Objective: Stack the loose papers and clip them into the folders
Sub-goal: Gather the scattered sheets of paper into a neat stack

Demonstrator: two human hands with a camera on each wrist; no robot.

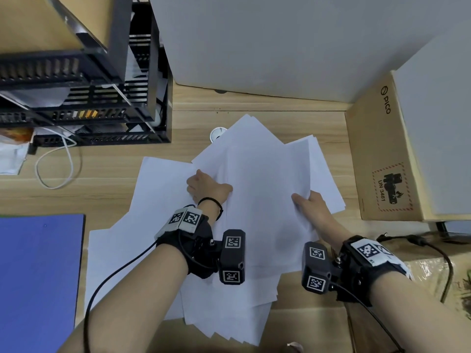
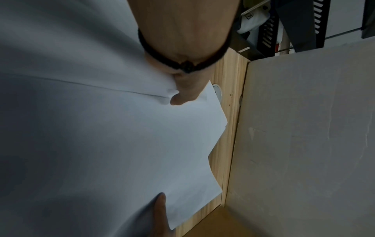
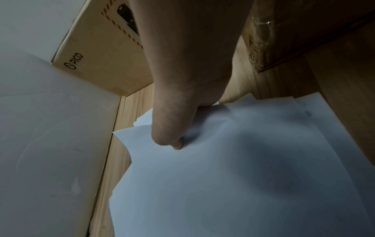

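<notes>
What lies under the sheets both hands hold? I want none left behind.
More loose sheets, fanned across the desk, show beneath the held sheets. Whatever lies under their middle is covered.

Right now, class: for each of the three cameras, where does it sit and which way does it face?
Head: above the desk, looking down on the loose papers, both forearms, left hand, right hand.
Left wrist: along the left hand, thumb on paper.
Right wrist: along the right hand, thumb on paper.
Shared: head and right wrist show the PICO box.
</notes>
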